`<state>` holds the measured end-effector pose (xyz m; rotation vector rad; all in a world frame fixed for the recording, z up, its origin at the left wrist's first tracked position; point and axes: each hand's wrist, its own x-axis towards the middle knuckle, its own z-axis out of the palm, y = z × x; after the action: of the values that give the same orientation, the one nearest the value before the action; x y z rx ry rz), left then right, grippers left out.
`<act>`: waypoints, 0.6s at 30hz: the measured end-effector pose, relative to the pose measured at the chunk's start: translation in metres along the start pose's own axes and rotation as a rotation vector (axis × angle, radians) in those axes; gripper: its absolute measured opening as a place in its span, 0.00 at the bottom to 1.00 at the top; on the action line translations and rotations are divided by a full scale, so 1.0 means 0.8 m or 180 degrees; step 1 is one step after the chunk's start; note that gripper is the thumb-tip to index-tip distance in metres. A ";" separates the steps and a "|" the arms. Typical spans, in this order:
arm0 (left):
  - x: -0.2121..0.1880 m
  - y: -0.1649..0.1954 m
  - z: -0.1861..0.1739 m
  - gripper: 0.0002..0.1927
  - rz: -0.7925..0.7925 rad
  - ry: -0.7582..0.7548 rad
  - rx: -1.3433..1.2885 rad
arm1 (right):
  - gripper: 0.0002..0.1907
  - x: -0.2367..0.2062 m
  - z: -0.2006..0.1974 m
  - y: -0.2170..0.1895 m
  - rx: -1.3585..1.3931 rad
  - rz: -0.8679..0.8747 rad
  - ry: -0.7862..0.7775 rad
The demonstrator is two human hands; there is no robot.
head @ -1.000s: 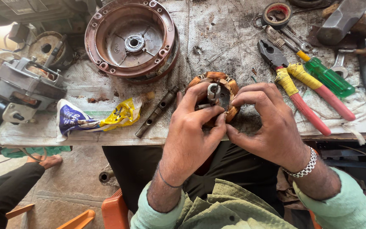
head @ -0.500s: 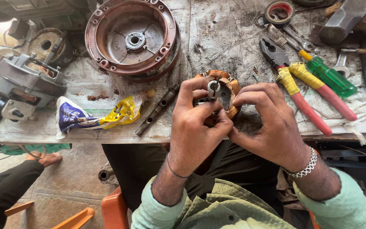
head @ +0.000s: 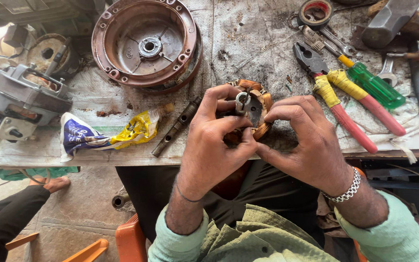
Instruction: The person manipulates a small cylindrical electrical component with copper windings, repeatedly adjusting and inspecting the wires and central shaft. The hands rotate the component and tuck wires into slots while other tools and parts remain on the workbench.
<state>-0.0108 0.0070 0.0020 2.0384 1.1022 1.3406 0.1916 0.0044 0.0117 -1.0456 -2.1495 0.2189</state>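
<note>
— What's on the far left of the bench (head: pixel 122 104)?

— A grey motor (head: pixel 25 99) sits at the edge, with a crumpled blue and yellow wrapper (head: pixel 105 133) just beside it. Behind the wrapper lies the round rust-brown housing (head: pixel 146 43), open side up, nothing in it but its hub.

— And the dark rod?

— A shaft (head: pixel 178 125), lying slantwise between the wrapper and my left hand (head: pixel 214 145).

— What are your hands doing?

— Both are on the stator (head: pixel 253 109), which I hold over the near edge of the bench, in front of me. My left hand curls round its left side, fingers pinching over the top near the metal hub. My right hand (head: pixel 306 140) closes on the right side, thumb and forefinger pressed to the copper coils. Neither hand is spread; both are clamped on that one piece.

— How far along does it look?

— I judge it mid-way. The housing is off and lying apart, the shaft is out, and the stator is free in my hands. The coils look wound, though my fingers hide much of them. Nothing is put back together yet.

— And to the right?

— Pliers (head: pixel 328 94) with yellow tape on red grips, a green screwdriver (head: pixel 374 87), then a hammer (head: pixel 394 19) at the far corner, all untouched.
</note>
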 end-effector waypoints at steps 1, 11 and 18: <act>0.001 0.000 -0.003 0.10 -0.0003 -0.0058 -0.0040 | 0.27 0.000 0.000 0.000 -0.0002 0.0005 0.0000; 0.005 -0.014 -0.036 0.16 0.0131 -0.0563 -0.0657 | 0.24 0.000 0.000 -0.001 -0.0107 -0.0059 -0.0080; 0.001 -0.021 -0.036 0.12 0.0161 -0.0564 -0.0737 | 0.25 0.001 -0.001 -0.001 -0.0141 -0.0019 -0.0112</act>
<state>-0.0426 0.0154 0.0020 1.9803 0.7850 1.2220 0.1911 0.0042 0.0130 -1.0676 -2.1978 0.1888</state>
